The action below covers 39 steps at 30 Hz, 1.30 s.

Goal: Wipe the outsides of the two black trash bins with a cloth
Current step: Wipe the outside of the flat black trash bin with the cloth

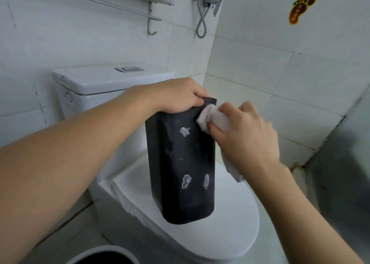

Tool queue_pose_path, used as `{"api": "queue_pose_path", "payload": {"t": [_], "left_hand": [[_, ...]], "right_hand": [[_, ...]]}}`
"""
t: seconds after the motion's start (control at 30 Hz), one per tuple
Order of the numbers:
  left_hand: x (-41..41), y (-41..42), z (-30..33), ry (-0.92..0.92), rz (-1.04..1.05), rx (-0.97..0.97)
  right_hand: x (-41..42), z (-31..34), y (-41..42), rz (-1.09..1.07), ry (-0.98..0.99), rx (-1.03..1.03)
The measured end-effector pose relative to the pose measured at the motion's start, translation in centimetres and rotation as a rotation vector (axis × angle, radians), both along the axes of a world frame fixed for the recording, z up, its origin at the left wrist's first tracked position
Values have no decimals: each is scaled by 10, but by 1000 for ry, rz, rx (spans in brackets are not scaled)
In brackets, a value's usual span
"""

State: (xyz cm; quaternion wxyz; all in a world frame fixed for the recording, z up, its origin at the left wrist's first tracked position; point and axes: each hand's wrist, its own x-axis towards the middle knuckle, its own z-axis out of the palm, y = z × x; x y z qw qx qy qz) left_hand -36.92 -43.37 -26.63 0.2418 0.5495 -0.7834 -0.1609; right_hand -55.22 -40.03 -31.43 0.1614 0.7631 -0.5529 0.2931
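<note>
now your left hand [178, 95] grips the top rim of the black bin [180, 163] at frame centre, on the toilet lid [230, 233]. your right hand [246, 135] pinches the white cloth [212, 117] against its upper side.

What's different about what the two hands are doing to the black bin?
The left hand grips the top rim of the black bin; the right hand pinches a white cloth against its side. The left hand steadies it bare; the right hand wipes. Both reach the bin's top end.

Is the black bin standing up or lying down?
Standing up. The tall black plastic bin rests base-down on the white toilet lid.
</note>
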Motion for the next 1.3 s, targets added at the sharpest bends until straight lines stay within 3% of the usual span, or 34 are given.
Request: {"api": "queue_pose_path", "payload": {"t": [0.2, 0.43, 0.7, 0.97, 1.3], "left_hand": [[-1, -1, 0, -9, 33, 18], [-9, -2, 0, -3, -4, -5], [4, -5, -1, -2, 39, 20], [-10, -4, -1, -3, -15, -14], [2, -4, -1, -5, 48, 24]], "right_hand": [[-14, -23, 17, 6, 71, 67], [2, 14, -15, -2, -50, -3], [-8, -25, 21, 0, 70, 67], [0, 13, -9, -7, -33, -5], [-16, -33, 21, 15, 13, 107]]}}
